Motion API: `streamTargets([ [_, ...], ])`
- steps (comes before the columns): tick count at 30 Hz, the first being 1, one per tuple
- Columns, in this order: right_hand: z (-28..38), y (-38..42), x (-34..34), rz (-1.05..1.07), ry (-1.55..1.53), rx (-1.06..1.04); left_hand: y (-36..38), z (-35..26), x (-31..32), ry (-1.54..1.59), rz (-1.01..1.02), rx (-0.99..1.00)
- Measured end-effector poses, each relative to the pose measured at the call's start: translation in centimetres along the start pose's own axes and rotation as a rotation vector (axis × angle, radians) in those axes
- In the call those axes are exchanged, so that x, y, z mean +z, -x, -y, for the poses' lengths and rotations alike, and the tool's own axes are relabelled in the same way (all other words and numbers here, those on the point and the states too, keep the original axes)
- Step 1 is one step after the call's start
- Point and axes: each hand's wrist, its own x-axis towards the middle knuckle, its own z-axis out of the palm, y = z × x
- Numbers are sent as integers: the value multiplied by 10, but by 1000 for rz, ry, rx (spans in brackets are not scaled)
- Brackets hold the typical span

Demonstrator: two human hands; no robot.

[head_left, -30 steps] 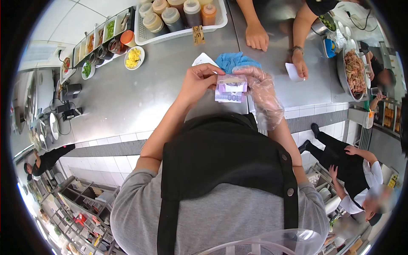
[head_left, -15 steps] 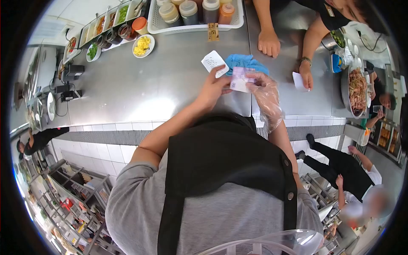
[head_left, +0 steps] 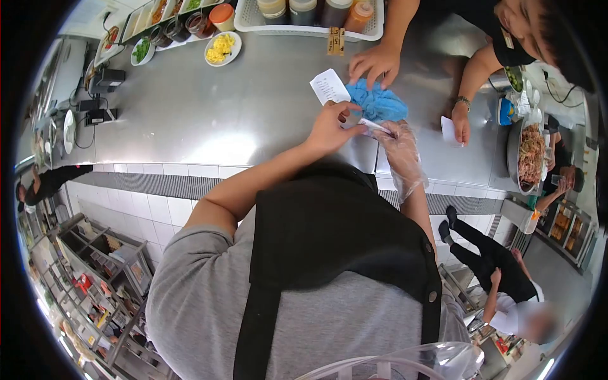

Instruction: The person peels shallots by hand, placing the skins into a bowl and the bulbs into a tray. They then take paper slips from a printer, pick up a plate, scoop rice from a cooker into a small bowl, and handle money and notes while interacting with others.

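My left hand (head_left: 330,128) is bare, its fingers pinched on the left end of a folded banknote (head_left: 373,126). At the note's other end, my right hand (head_left: 400,149) wears a clear plastic glove and has its fingers closed on it. A printed paper slip (head_left: 329,87) touches the fingers of my left hand at its lower edge. Just beyond the note, a crumpled blue cloth (head_left: 379,102) lies on the steel counter (head_left: 253,95), and a co-worker's hand (head_left: 375,63) reaches to its top edge.
The co-worker's other hand (head_left: 461,126) holds a white paper (head_left: 449,130). A bottle basket (head_left: 304,30), a plate of yellow food (head_left: 223,49) and a green-filled bowl (head_left: 142,52) line the far side. At right stands a large bowl of shredded food (head_left: 531,155).
The banknote, earlier flat and facing up, now shows as a narrow folded strip. The co-worker's nearer hand has moved down to the blue cloth, its fingers spread. The view has shifted slightly.
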Motion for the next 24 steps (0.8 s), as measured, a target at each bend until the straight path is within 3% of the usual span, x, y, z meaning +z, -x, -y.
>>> streamTargets([
  [2, 7, -1, -5, 117, -96, 18, -1, 11, -4, -151, 19, 84],
  [4, 7, -2, -1, 174, -123, 43, 0, 24, -6, 437, 257, -219],
  [5, 8, -1, 1, 224, -152, 69, 3, 29, -9, 441, 258, -220],
  [7, 12, -1, 1, 259, -112, 41, 9, 38, -21, 729, 213, -502],
  [9, 12, -1, 2, 296, -67, 12, 10, 40, -45, 650, 121, -546],
  [12, 4, -4, 7, 312, 20, 9, 4, 60, -88, 289, 28, -489],
  [14, 8, -9, 12, 358, 14, 31, 0, 63, -108, 424, -117, -485],
  [21, 36, -57, 45, 381, 147, -12, -12, 56, -126, 526, -242, -461],
  [23, 22, -73, 65, 0, 324, -308, -9, 57, -118, 557, -260, -486],
  [24, 19, -82, 69, 8, 321, -315, -4, 60, -115, 541, -179, -496],
])
